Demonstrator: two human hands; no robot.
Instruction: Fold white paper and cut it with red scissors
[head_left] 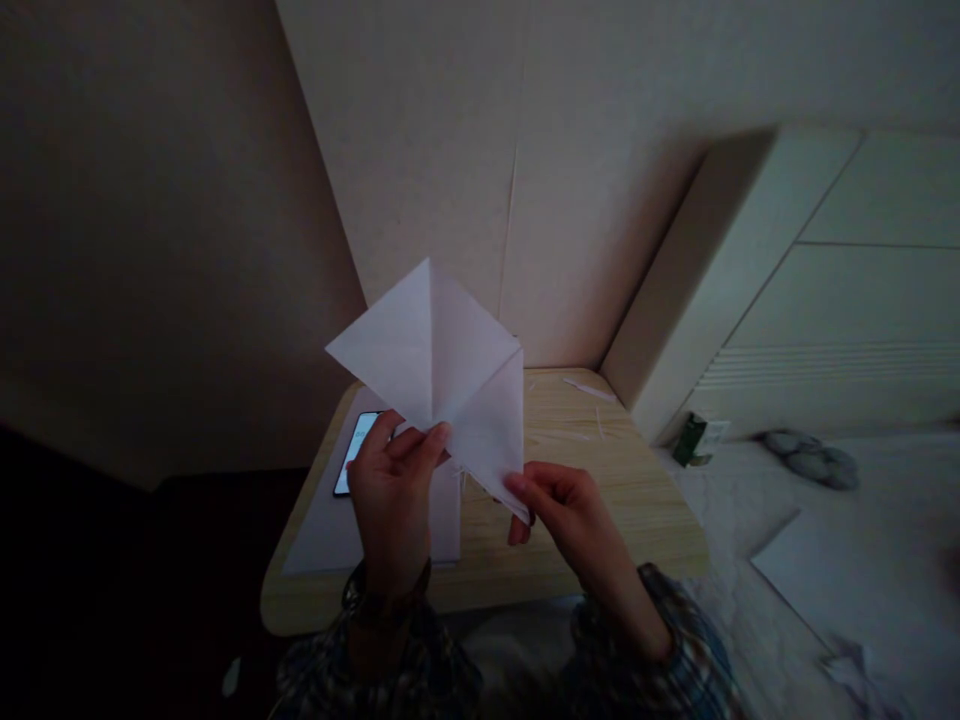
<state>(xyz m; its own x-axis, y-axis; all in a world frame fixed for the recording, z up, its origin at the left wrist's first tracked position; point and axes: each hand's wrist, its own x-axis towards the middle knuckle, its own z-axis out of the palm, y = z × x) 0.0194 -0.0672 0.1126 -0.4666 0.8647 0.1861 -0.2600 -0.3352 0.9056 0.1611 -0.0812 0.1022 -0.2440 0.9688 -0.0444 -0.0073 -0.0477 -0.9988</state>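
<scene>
Between my hands, raised over the small table, is a folded sheet of white paper (469, 370) with sharp creases and pointed corners. My left hand (394, 475) pinches its lower middle edge, thumb in front and fingers behind. At the lower right corner, my right hand (559, 500) grips the folded layers between thumb and fingers. A phone (361, 450) with a lit screen lies partly behind my left hand, on top of white paper sheets (322, 545). The folded paper hides part of the tabletop.
The wooden table (600, 510) carries thin paper strips (589, 388) toward its back right. A wall stands behind it. To the right are a pale headboard (847, 270) and a bed with a sheet of paper (847, 580), a green box (690, 440) and a grey item (806, 458).
</scene>
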